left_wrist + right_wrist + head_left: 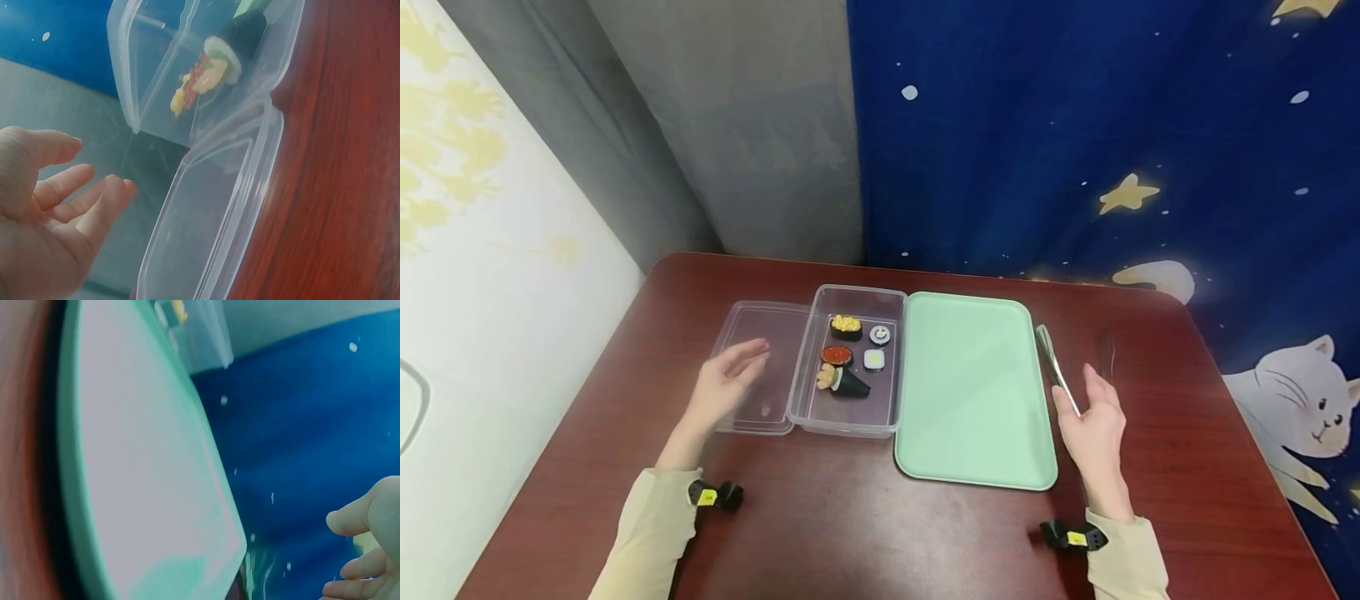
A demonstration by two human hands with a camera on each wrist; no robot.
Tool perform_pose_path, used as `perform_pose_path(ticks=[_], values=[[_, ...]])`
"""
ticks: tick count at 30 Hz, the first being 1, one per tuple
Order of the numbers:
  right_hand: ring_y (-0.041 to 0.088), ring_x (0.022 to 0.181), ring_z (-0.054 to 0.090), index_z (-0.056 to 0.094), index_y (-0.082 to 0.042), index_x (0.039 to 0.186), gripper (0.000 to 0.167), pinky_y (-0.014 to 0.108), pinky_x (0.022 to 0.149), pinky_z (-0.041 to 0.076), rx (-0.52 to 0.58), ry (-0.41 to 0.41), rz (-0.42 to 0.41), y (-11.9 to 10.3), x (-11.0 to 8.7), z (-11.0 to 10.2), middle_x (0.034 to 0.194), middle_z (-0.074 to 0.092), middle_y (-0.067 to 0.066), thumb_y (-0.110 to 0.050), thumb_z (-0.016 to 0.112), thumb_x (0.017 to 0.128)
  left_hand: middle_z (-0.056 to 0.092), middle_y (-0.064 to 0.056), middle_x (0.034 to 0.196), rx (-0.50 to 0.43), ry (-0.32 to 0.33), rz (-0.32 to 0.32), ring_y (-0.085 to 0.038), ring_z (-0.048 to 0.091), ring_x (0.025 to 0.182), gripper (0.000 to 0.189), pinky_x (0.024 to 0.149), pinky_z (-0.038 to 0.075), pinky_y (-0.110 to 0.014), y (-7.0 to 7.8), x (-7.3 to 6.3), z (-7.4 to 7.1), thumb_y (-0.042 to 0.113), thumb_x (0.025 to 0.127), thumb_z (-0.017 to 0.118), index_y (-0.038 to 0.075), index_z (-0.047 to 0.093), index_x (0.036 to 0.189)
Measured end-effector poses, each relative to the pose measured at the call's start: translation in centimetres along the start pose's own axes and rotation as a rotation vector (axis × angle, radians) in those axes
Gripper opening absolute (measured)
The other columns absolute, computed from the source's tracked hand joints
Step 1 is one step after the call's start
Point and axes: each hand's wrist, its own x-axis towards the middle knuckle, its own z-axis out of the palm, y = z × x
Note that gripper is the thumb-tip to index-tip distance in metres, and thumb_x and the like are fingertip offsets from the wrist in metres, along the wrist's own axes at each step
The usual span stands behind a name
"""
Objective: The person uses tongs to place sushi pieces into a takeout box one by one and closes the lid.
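Note:
My left hand (730, 385) hovers by the clear plastic lid (775, 333) with its fingers loosely bent and nothing in them. Just right of that lid is a clear plastic box (850, 425) holding several sushi pieces: a yellow-topped one (846, 326), a red-topped one (837, 356), two small rolls (874, 359) and a dark hand roll (852, 384). A pale green tray (973, 392) touches the box's right side. My right hand (1093, 425) is beside metal tongs (1049, 350); the right wrist view shows its fingers apart and holding nothing.
Everything lies on a reddish-brown wooden table (880, 517). Behind its far edge hang a grey curtain (760, 125) and a blue star-patterned curtain (1037, 150). A white wall (512, 292) stands on the left. A faint dark shape (1105, 350) lies beyond my right fingers.

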Motion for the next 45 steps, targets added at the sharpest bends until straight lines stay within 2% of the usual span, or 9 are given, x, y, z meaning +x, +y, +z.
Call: perform_pose_path(ticks=[3,6,10,13,18,26,32,39,45], values=[[0.045,0.113,0.048,0.052,0.013,0.124,0.049,0.059,0.091,0.039,0.035,0.000,-0.041,-1.1,0.2,0.8,0.121,0.053,0.032,0.000,0.069,0.080,0.055,-0.030,0.122,0.011,0.008,-0.007,0.004,0.059,0.100,0.034,0.082,0.049,-0.013,0.1,-0.3,-0.6,0.000,0.091,0.057,-0.011,0.053,0.124],[0.043,0.110,0.051,0.053,0.013,0.123,0.048,0.055,0.089,0.043,0.068,-0.016,-0.065,-2.2,0.4,1.7,0.120,0.055,0.030,0.000,0.069,0.080,0.055,-0.031,0.121,0.026,0.016,-0.023,0.000,0.060,0.102,0.034,0.081,0.049,-0.012,1.1,-0.6,-1.0,0.000,0.091,0.057,-0.012,0.053,0.123],[0.041,0.107,0.054,0.055,0.012,0.122,0.045,0.051,0.088,0.046,0.120,-0.031,-0.097,-4.1,0.6,3.0,0.118,0.057,0.028,0.000,0.069,0.080,0.056,-0.029,0.120,0.043,0.041,-0.031,0.003,0.059,0.100,0.034,0.081,0.050,-0.012,0.8,-0.9,-1.7,-0.001,0.091,0.058,-0.011,0.054,0.123],[0.039,0.109,0.055,0.056,0.011,0.122,0.044,0.050,0.089,0.046,0.164,-0.047,-0.127,-5.6,0.8,4.0,0.119,0.058,0.027,0.000,0.069,0.080,0.057,-0.029,0.120,0.058,0.059,-0.018,0.008,0.058,0.098,0.033,0.081,0.050,-0.012,-0.6,-1.0,-2.3,0.000,0.091,0.058,-0.009,0.055,0.123],[0.036,0.114,0.053,0.056,0.009,0.123,0.045,0.048,0.091,0.048,0.237,-0.094,-0.142,-7.7,1.0,5.4,0.122,0.057,0.025,-0.001,0.069,0.082,0.056,-0.032,0.119,0.085,0.067,-0.014,0.007,0.059,0.098,0.033,0.080,0.050,-0.011,-0.7,-1.4,-2.9,0.003,0.091,0.059,-0.008,0.055,0.122],[0.036,0.115,0.053,0.056,0.009,0.124,0.045,0.049,0.092,0.047,0.309,-0.141,-0.163,-10.0,1.1,6.8,0.121,0.058,0.024,-0.001,0.069,0.082,0.056,-0.030,0.120,0.102,0.087,-0.056,0.007,0.058,0.099,0.036,0.081,0.047,-0.009,-0.8,-2.0,-3.9,0.006,0.092,0.060,-0.006,0.055,0.125],[0.037,0.113,0.054,0.056,0.008,0.123,0.044,0.050,0.092,0.047,0.338,-0.177,-0.217,-11.4,0.7,8.0,0.121,0.058,0.024,-0.001,0.068,0.082,0.057,-0.026,0.122,0.130,0.098,-0.095,0.008,0.057,0.099,0.036,0.080,0.046,-0.007,-1.5,-2.5,-4.6,0.006,0.092,0.059,-0.004,0.055,0.126],[0.036,0.111,0.056,0.056,0.010,0.122,0.045,0.047,0.095,0.046,0.389,-0.226,-0.301,-13.9,-0.3,9.6,0.120,0.058,0.024,-0.001,0.069,0.081,0.056,-0.029,0.121,0.132,0.097,-0.115,0.010,0.057,0.098,0.036,0.079,0.047,-0.008,-1.3,-3.1,-4.9,0.010,0.093,0.058,-0.006,0.054,0.126],[0.035,0.111,0.056,0.056,0.010,0.122,0.044,0.046,0.095,0.047,0.449,-0.297,-0.372,-16.3,-1.7,11.1,0.119,0.058,0.024,-0.004,0.068,0.082,0.058,-0.026,0.121,0.201,0.109,-0.147,0.014,0.054,0.096,0.037,0.078,0.046,-0.006,-1.4,-3.6,-5.6,0.014,0.094,0.057,-0.003,0.053,0.127]])
